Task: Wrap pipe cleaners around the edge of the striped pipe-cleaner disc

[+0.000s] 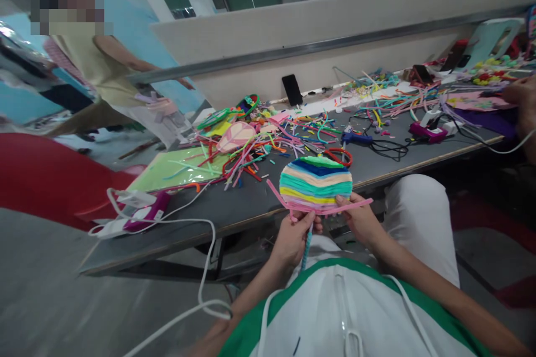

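Observation:
A round fan covered in striped pipe cleaners [316,181] is held in front of my lap, near the table edge. Its rows run from green and blue through cream, teal and yellow to lilac. Closed around its lower edge, where a teal-wrapped handle [308,246] hangs down, is my left hand [295,234]. My right hand [355,216] pinches the lower right edge, thumb on the front. Pink pipe cleaners [355,204] lie across the bottom of the fan, their ends sticking out past both sides. The fingers behind the fan are partly hidden.
Loose pipe cleaners [288,136] heap the grey table [251,209]. A blue glue gun [355,138], a phone [292,90] and power strips [146,213] with white cables sit around them. A red chair [50,178] stands left; another person's hand [521,92] is at right.

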Motion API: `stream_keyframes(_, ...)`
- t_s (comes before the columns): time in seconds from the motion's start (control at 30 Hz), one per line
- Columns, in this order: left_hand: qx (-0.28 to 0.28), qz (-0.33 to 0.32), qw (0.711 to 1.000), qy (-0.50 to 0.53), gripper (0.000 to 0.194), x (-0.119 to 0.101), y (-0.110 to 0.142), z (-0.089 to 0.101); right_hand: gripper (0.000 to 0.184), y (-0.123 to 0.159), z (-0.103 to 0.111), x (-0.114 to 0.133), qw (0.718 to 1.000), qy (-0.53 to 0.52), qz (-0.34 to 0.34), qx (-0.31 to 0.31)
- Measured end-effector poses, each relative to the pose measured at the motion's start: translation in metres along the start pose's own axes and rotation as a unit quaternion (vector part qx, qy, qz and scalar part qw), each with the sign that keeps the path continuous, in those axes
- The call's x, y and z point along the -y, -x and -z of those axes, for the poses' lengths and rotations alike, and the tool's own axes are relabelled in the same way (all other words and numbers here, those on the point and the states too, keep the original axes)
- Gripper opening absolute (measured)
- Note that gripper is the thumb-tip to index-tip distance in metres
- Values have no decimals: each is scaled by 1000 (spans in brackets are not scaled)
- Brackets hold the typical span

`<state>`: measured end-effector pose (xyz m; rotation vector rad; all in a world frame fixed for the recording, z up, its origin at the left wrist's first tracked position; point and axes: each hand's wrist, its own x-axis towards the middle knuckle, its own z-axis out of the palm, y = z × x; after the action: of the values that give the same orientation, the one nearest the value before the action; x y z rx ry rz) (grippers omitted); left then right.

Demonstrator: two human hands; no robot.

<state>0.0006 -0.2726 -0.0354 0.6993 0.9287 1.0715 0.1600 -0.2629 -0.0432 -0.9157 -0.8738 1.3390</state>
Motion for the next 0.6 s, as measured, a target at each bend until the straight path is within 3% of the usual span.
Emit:
stream_keyframes(0.4, -42, -58, 997, 4, 39, 7, -2, -1, 32, 2, -4, 2, 999, -2, 21, 28)
stream_keyframes(0.5, -57, -73, 996, 4, 36, 7, -4, 2, 40, 5, 1, 1, 992, 66, 99, -40)
stream_keyframes(0.6, -77, -94, 993, 5, 37, 6, -7, 4, 35, 13, 5, 1, 944, 203, 233, -112)
